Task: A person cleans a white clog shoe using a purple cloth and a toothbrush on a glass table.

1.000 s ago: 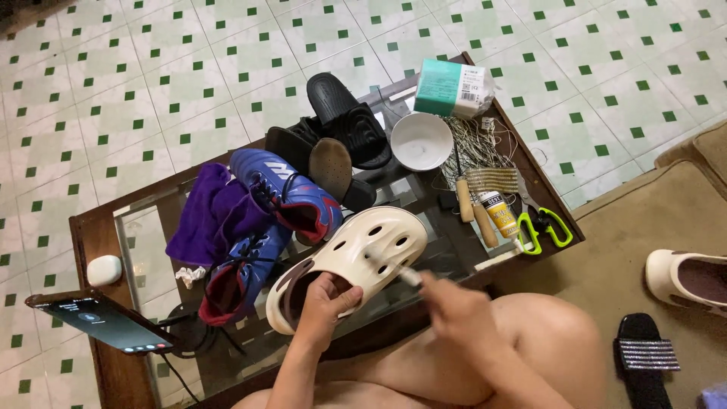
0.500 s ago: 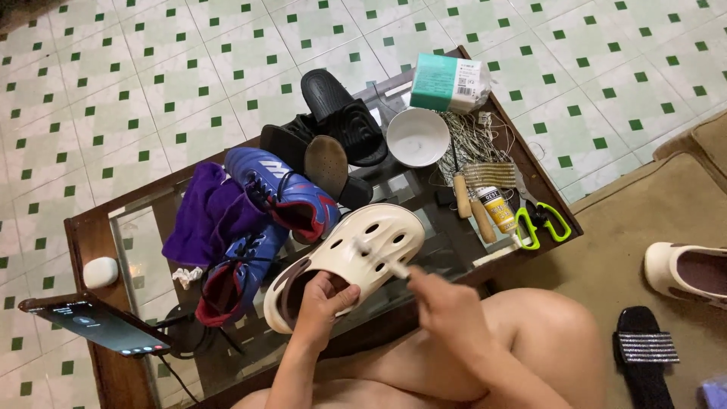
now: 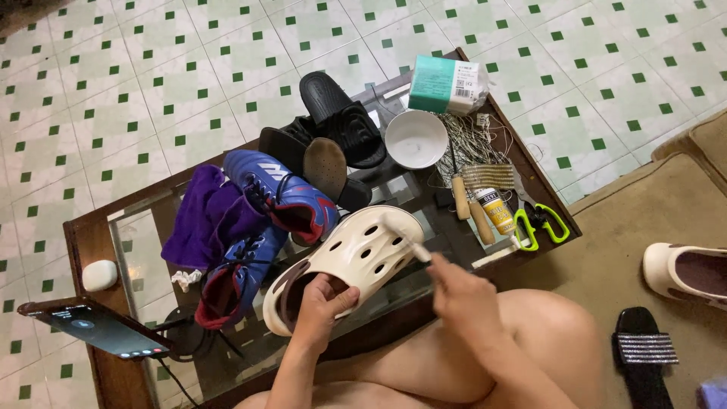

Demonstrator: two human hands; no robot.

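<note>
We hold the cream clog (image 3: 356, 261) over the near edge of the glass table (image 3: 144, 227), just in front of the blue boots (image 3: 265, 227). Our left hand (image 3: 322, 303) is closed on its heel opening, fingers curled inside the dark lining. Our right hand (image 3: 462, 291) pinches a small white brush (image 3: 405, 238), whose tip rests on the toe area by the vent holes.

How far along we are is hard to judge: the upper looks pale and even, with no plain line between cleaned and uncleaned parts. The brush is at the toe end, so we judge the front is in hand now; the sides, the strap and the sole, which we cannot see, may be left. A second cream clog (image 3: 685, 273) lies on the floor at the right, well apart.

The clog lies top up, its long axis running from near left to far right, toe pointing away toward the glue tube (image 3: 497, 210) and green scissors (image 3: 539, 221).
</note>
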